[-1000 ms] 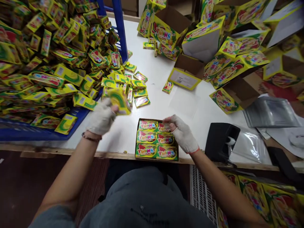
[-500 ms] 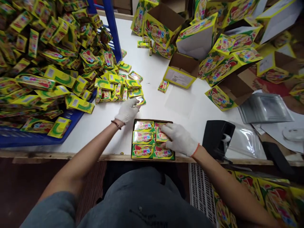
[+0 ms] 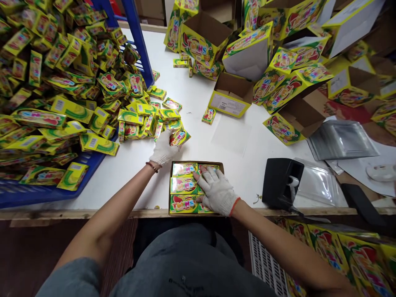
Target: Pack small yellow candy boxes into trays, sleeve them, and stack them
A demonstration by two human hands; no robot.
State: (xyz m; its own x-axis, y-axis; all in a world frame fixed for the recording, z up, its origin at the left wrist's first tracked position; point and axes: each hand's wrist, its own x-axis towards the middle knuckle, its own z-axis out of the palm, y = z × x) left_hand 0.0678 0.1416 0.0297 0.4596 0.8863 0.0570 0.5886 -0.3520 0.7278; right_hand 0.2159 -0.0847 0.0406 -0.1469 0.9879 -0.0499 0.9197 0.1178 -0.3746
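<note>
- Your white-gloved left hand (image 3: 163,149) pinches a small yellow-and-green cardboard pack (image 3: 180,137) beside a loose yellow-green heap (image 3: 137,119).
- Your white-gloved right hand (image 3: 217,192) lies spread on yellow-green packs (image 3: 184,185) in an open cardboard box (image 3: 170,192).

Basket (image 3: 40,199) cropped (left), boxed packs (image 3: 203,208) partly covered

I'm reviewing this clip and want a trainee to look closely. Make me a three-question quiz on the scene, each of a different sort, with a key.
1. Which hand lies across the packs in the open box: the left hand or the right hand?
2. Multiple choice: what are the left hand's fingers at?
A) a clear plastic sheet
B) a small pack
C) a black tape dispenser
3. Fill in: the heaped basket at the person's left is ____ in colour.

Key:
1. The right hand
2. B
3. Blue
</note>
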